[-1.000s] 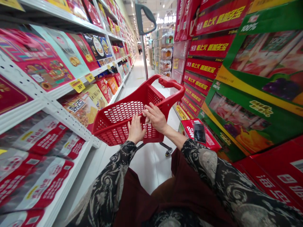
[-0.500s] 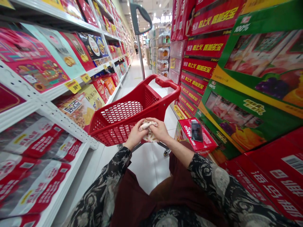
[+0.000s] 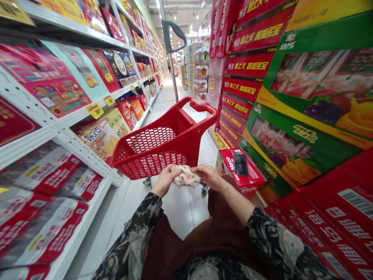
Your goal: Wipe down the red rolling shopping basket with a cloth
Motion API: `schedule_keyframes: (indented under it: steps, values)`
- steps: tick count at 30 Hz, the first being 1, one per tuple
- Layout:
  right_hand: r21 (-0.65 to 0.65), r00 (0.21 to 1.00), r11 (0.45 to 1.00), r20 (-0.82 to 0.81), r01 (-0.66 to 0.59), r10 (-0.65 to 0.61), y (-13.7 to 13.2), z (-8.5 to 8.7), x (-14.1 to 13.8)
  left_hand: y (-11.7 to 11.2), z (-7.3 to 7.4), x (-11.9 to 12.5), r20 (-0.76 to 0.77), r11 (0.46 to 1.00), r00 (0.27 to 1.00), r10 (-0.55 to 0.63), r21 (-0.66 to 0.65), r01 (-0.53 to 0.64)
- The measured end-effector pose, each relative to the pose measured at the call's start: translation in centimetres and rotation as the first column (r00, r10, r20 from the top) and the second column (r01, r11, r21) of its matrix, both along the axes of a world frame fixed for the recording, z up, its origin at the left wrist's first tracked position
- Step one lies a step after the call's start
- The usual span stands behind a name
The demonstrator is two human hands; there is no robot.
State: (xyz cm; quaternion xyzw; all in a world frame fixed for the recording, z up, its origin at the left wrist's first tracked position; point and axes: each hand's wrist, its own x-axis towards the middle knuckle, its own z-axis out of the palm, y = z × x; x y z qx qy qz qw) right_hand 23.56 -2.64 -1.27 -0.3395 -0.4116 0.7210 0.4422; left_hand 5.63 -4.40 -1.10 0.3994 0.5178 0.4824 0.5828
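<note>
A crumpled whitish cloth with brown and pink patterning is stretched between my two hands, above my lap and the floor. My left hand is closed around its left end, thumb on top. At the right end, my right hand pinches the edge with its fingertips. Just beyond the cloth stands a red plastic shopping cart with honeycomb holes in its sides. To the right of my right hand is a red box, with a dark blurred-out object on its top.
White shelves of packaged snacks line the left side. Stacked red drink cartons and green juice boxes form a wall on the right. A grey handle on a metal pole rises behind the cart. The tiled aisle runs on ahead.
My hands have moved apart and slightly down, spreading the cloth wider between them. It was bunched up before. The view has shifted slightly.
</note>
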Motion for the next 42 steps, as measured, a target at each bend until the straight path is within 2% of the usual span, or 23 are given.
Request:
schedule_keyframes:
  steps: [2, 4, 5, 7, 9, 11, 13, 15, 18, 19, 21, 23, 25, 26, 28, 30, 31, 32, 35, 37, 40, 42]
  values:
    - [-0.018, 0.996, 0.997, 0.045, 0.072, -0.071, 0.0, -0.1, 0.5, -0.1, 0.6, -0.2, -0.134, 0.998, 0.989, -0.054, 0.033, 0.059]
    - [0.007, 0.986, 0.989, 0.072, 0.15, -0.15, -0.2, -0.3, 0.5, -0.5, 1.5, 0.2, -0.229, 0.98, 0.958, -0.173, 0.053, 0.19]
    - [0.013, 0.99, 0.993, 0.081, 0.119, -0.119, -0.4, -0.4, 0.3, -0.6, 2.0, 0.5, -0.248, 0.967, 0.942, -0.225, 0.063, 0.248]
    - [-0.009, 0.996, 0.997, 0.059, -0.07, 0.071, -1.0, -0.6, -0.1, -1.0, 2.9, 1.2, -0.254, 0.944, 0.925, -0.284, 0.093, 0.316]
    - [-0.038, 0.966, 0.966, -0.005, -0.257, 0.257, -1.7, -0.9, -0.5, -1.2, 3.4, 1.6, -0.254, 0.939, 0.927, -0.275, 0.135, 0.316]
    - [-0.049, 0.946, 0.946, -0.058, -0.321, 0.318, -2.2, -1.2, -0.7, -1.4, 3.6, 1.7, -0.225, 0.945, 0.945, -0.236, 0.176, 0.277]
    - [-0.051, 0.966, 0.965, -0.044, -0.256, 0.254, -2.3, -1.5, -0.9, -1.5, 3.4, 1.8, -0.107, 0.962, 0.973, -0.203, 0.164, 0.218]
    - [-0.015, 0.994, 0.995, 0.021, -0.102, 0.103, -2.1, -1.8, -0.9, -1.6, 2.9, 1.9, -0.013, 0.983, 0.987, -0.16, 0.092, 0.16]
    - [0.076, 0.988, 0.993, 0.113, 0.095, -0.104, -1.8, -2.1, -0.9, -1.4, 1.9, 2.2, -0.111, 0.992, 0.988, -0.107, 0.059, 0.114]
    - [0.089, 0.983, 0.989, 0.127, 0.118, -0.129, -1.8, -2.2, -0.8, -1.1, 1.7, 2.2, -0.166, 0.991, 0.983, -0.083, 0.088, 0.099]
    - [0.063, 0.989, 0.995, 0.127, 0.074, -0.082, -1.8, -2.4, -0.8, -0.7, 1.3, 2.2, -0.257, 0.98, 0.966, 0.021, 0.194, 0.03]
    - [0.019, 0.995, 1.0, 0.096, 0.007, -0.009, -1.8, -2.7, -0.8, -0.4, 1.4, 2.1, -0.36, 0.924, 0.914, 0.188, 0.38, -0.041]
    - [-0.029, 0.998, 0.998, 0.041, 0.049, -0.047, -1.6, -3.0, -0.9, -0.8, 1.6, 2.2, -0.463, 0.809, 0.828, 0.316, 0.587, 0.019]
    - [-0.059, 0.994, 0.992, 0.005, 0.109, -0.109, -1.3, -3.1, -0.9, -1.2, 1.7, 2.3, -0.514, 0.749, 0.791, 0.332, 0.654, 0.11]
    - [-0.13, 0.965, 0.962, -0.073, 0.24, -0.251, -0.9, -3.3, -0.9, -2.3, 1.6, 2.7, -0.62, 0.655, 0.734, 0.278, 0.681, 0.328]
    - [-0.172, 0.933, 0.934, -0.13, 0.313, -0.336, -0.5, -3.3, -0.8, -3.3, 1.0, 3.3, -0.689, 0.618, 0.7, 0.188, 0.637, 0.461]
    - [-0.178, 0.924, 0.928, -0.145, 0.328, -0.354, -0.5, -3.3, -0.7, -3.7, 0.6, 3.7, -0.694, 0.629, 0.704, 0.153, 0.618, 0.472]
    - [-0.178, 0.919, 0.925, -0.154, 0.337, -0.364, -0.5, -3.3, -0.6, -3.9, 0.2, 4.0, -0.677, 0.662, 0.723, 0.136, 0.605, 0.442]
    - [-0.172, 0.926, 0.931, -0.148, 0.323, -0.348, -0.7, -3.1, -0.7, -3.8, -0.6, 4.7, -0.582, 0.795, 0.785, 0.214, 0.57, 0.206]
    - [-0.148, 0.939, 0.939, -0.112, 0.309, -0.326, -0.9, -3.2, -1.0, -3.4, -0.7, 5.1, -0.544, 0.854, 0.803, 0.243, 0.512, 0.088]
    - [-0.054, 0.945, 0.944, 0.028, 0.326, -0.325, -0.9, -3.3, -1.7, -2.9, -0.6, 5.1, -0.486, 0.935, 0.866, 0.117, 0.348, 0.069]
    - [0.048, 0.922, 0.935, 0.153, 0.352, -0.355, -0.9, -3.2, -1.9, -2.7, -0.7, 4.7, -0.434, 0.963, 0.897, 0.082, 0.267, 0.041]
